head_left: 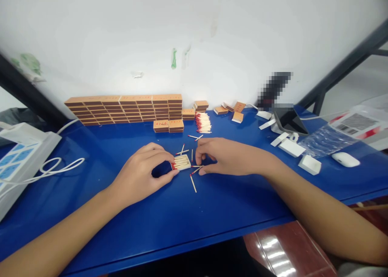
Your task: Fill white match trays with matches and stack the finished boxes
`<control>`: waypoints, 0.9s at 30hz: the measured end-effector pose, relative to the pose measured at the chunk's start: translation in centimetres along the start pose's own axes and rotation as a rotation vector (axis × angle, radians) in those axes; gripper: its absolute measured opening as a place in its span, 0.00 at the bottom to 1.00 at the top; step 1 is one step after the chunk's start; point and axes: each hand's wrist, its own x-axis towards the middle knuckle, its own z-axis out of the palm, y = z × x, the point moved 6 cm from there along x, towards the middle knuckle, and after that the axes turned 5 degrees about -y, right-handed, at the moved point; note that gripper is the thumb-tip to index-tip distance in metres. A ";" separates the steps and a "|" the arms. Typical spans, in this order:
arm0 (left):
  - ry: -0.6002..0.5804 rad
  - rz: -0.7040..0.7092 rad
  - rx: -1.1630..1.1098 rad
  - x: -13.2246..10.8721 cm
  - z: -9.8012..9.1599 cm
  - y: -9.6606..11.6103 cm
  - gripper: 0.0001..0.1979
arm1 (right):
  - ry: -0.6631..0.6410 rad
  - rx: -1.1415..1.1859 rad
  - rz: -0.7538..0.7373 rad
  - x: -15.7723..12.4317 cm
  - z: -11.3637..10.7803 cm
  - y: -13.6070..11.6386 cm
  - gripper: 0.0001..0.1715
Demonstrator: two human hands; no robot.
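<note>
My left hand (142,172) grips the left end of a small open matchbox tray (182,163) between thumb and fingers. The tray is filled with matches, red heads toward my left hand. My right hand (222,157) is just right of the tray, fingers curved and apart, its tips by a few loose matches (197,170) on the blue table. Whether its thumb touches one match is hard to tell. Another loose match (193,184) lies nearer the front, and several more lie behind the tray. A pile of matches (203,123) rests farther back.
Stacked matchboxes (127,109) line the wall on the blue table (145,224), with two short stacks (169,126) in front. Loose boxes (238,112) lie right of the match pile. A power strip (18,159) with cables is at left; a dark-screened device (289,120) and white items are at right.
</note>
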 end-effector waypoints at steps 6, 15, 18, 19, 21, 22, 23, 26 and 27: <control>-0.013 -0.046 0.036 -0.1 0.0 -0.2 0.09 | -0.047 -0.019 -0.004 -0.1 1.0 -0.1 0.08; 0.005 -0.043 0.056 -0.2 0.0 0.0 0.15 | 0.193 0.038 -0.055 0.6 0.2 -1.6 0.07; 0.003 -0.035 0.060 -0.2 -0.1 0.2 0.15 | 0.189 0.012 -0.056 1.4 1.3 -2.1 0.06; 0.002 -0.034 0.062 -0.2 -0.1 0.2 0.15 | 0.176 0.003 -0.060 1.6 1.6 -2.2 0.06; 0.001 -0.030 0.062 -0.2 0.0 0.2 0.15 | 0.166 -0.014 -0.058 1.7 1.9 -2.2 0.06; 0.004 -0.030 0.061 -0.2 0.0 0.2 0.15 | 0.172 -0.020 -0.053 1.6 1.8 -2.2 0.06; 0.008 -0.031 0.060 -0.2 0.0 0.2 0.15 | 0.183 -0.022 -0.048 1.5 1.7 -2.1 0.06; 0.017 -0.031 0.060 -0.2 0.0 0.2 0.15 | 0.211 -0.021 -0.042 1.3 1.2 -1.9 0.04; 0.017 -0.028 0.061 -0.2 0.0 0.2 0.15 | 0.211 -0.021 -0.050 1.3 1.2 -1.8 0.04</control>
